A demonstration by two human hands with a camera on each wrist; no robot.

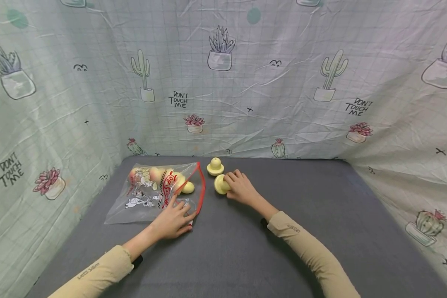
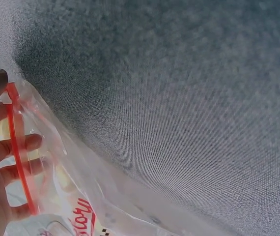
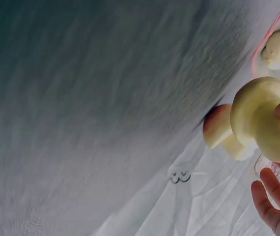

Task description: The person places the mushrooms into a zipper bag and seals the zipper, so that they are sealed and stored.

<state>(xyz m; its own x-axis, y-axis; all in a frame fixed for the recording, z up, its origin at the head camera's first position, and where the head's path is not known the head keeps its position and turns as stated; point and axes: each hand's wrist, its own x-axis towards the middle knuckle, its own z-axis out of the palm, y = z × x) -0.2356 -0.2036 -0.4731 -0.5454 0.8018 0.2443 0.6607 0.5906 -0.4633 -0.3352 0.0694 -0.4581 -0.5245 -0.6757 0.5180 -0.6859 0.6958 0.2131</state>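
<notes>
My right hand grips a pale yellow toy mushroom, just right of the bag's mouth. The right wrist view shows its wide cap and rounded stem between thumb and fingers. Behind it, a second toy mushroom stands cap down on the table. A clear plastic bag with a red zip strip lies at the left, holding several yellowish and reddish pieces. My left hand is at its mouth, fingers spread. In the left wrist view its fingers show through the plastic, beyond the red strip.
The dark grey tabletop extends to the front and right. A pale curtain printed with potted plants hangs behind the table and along both sides. A yellow piece lies near the bag's mouth.
</notes>
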